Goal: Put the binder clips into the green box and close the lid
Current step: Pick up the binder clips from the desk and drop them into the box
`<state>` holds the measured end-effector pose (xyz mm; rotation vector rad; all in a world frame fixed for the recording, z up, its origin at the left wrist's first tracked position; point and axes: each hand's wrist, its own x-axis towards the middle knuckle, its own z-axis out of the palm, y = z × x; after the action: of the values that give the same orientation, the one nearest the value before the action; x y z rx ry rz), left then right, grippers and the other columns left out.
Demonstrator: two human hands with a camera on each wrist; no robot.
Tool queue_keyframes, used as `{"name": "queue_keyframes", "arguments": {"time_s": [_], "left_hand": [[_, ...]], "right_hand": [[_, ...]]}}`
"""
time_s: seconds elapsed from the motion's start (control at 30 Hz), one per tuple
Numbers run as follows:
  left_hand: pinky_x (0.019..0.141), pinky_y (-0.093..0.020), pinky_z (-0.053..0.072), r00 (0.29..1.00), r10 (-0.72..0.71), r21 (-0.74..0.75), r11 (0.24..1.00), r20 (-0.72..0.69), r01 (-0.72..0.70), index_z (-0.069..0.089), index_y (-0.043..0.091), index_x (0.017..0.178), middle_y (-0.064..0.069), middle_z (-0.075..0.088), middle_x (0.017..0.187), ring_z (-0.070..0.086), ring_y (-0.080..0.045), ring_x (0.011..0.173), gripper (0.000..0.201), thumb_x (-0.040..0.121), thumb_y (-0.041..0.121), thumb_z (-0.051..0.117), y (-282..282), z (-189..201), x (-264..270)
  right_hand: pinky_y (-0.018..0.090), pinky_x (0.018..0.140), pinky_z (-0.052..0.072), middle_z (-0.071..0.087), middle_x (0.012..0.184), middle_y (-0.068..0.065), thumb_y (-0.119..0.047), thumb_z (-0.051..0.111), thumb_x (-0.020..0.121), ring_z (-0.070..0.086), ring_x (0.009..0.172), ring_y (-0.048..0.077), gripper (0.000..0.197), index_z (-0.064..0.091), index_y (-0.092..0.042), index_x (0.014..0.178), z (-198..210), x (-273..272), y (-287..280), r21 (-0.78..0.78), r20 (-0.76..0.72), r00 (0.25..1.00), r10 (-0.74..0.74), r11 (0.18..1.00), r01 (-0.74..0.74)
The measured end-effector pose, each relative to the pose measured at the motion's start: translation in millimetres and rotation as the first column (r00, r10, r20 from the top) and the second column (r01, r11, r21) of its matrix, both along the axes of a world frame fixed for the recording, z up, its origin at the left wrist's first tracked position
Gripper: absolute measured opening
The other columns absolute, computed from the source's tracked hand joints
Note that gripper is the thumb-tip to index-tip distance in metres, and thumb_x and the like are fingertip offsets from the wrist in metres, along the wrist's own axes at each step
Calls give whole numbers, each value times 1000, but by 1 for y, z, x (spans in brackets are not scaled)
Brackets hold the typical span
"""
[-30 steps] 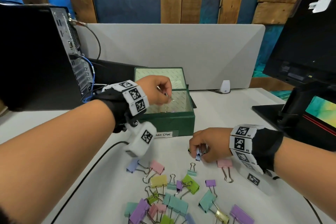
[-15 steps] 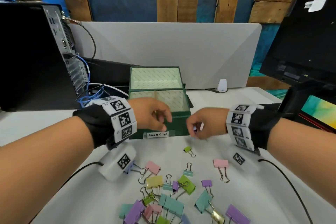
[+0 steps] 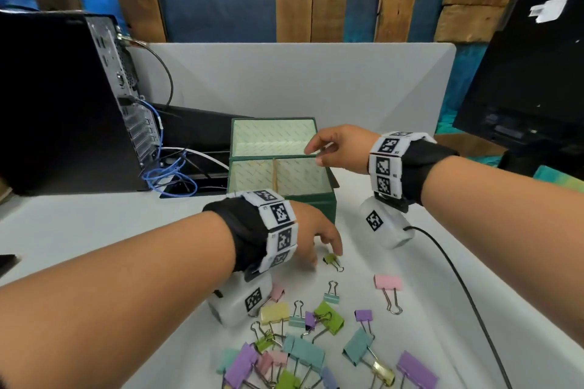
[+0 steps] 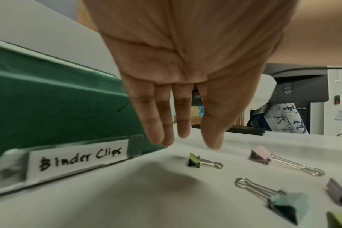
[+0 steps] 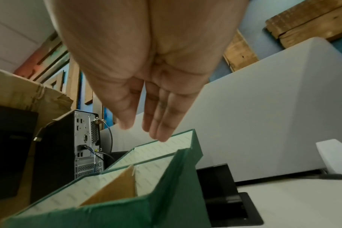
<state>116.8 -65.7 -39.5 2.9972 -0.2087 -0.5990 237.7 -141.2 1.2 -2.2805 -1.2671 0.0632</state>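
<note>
Clips (image 3: 303,347) below hands, box (image 3: 319,208) between

A second ago the left hand (image 3: 311,232) was curled over the green box (image 3: 319,204) in the centre of the frame; it has since dropped to the bench (image 3: 94,230) in front of the box, fingers (image 4: 182,117) straightened, tips just above a small green binder clip (image 3: 331,260). That clip appeared on the bench half a second ago. The right hand (image 3: 343,148), which earlier had a small clip in its grip low and right of centre, has risen over the box's right side beside the raised lid (image 3: 273,137), now empty, with fingers (image 5: 162,117) extended.
</note>
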Motion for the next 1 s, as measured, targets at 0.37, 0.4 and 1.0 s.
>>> {"name": "queue_keyframes", "arguments": {"time_s": [0.37,0.4,1.0], "left_hand": [[57,-12,37,995,-82,107,990,-60,88,50,16,132,-6,58,124,55,-20,103,49,85,15,65,-21,-17,20],[51,-9,37,994,-85,116,989,-66,93,50,14,131,-6,59,114,53,-17,94,48,85,15,65,-22,-18,20],[56,-18,41,993,116,-32,993,22,-115,55,32,73,12,53,66,54,-7,64,16,73,20,67,-1,-5,-44]], "right_hand": [[23,79,50,62,103,-8,-20,70,79,60,89,16,32,66,-39,105,-40,-57,-88,-570,-241,926,292,730,-378],[25,84,50,59,110,-8,-23,70,79,58,95,17,41,61,-42,114,-44,-62,-89,-606,-244,915,321,686,-402],[25,79,43,45,102,-6,-26,65,83,51,93,14,28,59,-28,110,-66,-71,-66,-681,-38,904,427,651,-336]]}}
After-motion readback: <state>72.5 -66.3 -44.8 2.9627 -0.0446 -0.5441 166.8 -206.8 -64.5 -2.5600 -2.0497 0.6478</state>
